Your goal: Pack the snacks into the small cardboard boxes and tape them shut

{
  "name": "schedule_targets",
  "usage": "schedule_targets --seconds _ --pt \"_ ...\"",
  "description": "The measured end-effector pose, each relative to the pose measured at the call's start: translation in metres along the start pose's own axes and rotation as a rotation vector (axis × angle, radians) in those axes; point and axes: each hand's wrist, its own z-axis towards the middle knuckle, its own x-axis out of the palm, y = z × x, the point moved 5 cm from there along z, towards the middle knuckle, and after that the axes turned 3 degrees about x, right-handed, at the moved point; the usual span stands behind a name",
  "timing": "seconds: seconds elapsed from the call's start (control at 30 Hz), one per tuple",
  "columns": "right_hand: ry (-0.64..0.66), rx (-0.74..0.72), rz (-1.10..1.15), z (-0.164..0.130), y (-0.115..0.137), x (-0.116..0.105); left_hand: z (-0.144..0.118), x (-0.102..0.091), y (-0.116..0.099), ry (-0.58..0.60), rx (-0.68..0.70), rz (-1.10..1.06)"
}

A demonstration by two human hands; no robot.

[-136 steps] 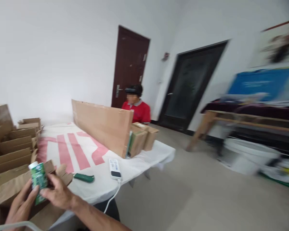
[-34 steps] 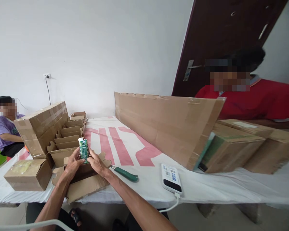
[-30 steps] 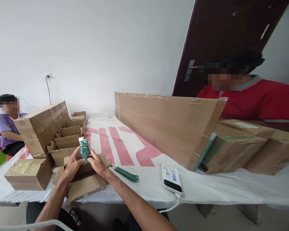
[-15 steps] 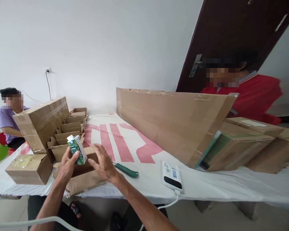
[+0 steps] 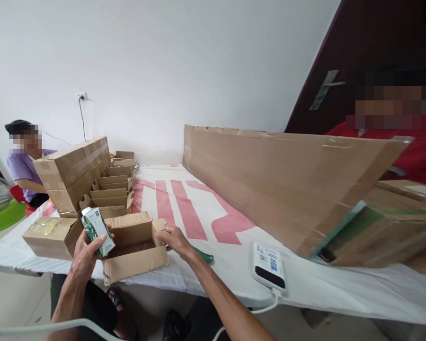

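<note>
My left hand (image 5: 85,251) grips a small green and white drink carton (image 5: 97,230), held tilted above the left side of an open cardboard box (image 5: 135,246). My right hand (image 5: 174,238) rests on the right flap of that same box, fingers curled over its edge. The box lies at the near edge of a table (image 5: 298,284) covered with a white and red cloth. A green-handled tool (image 5: 205,256) lies just behind my right wrist, mostly hidden.
A row of open cardboard boxes (image 5: 110,189) and stacked sealed boxes (image 5: 73,166) stand at the left. A long cardboard sheet (image 5: 280,180) stands upright across the table. A power bank (image 5: 269,265) with cable lies near the front edge. One person sits far left (image 5: 24,161), another in red at right (image 5: 394,142).
My right hand let go of the carton and moved to the box's right flap. My left hand now holds the carton alone, shifted left and tilted. The camera view swung left.
</note>
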Motion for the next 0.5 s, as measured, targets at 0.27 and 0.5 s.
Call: schedule_targets --seconds 0.27,0.5 --pt "-0.065 -0.010 -0.001 -0.009 0.003 -0.004 -0.018 0.000 0.000 0.033 0.036 0.033" --pt "-0.245 -0.055 0.009 -0.005 0.011 -0.049 -0.036 -0.013 0.001 -0.023 0.052 0.039"
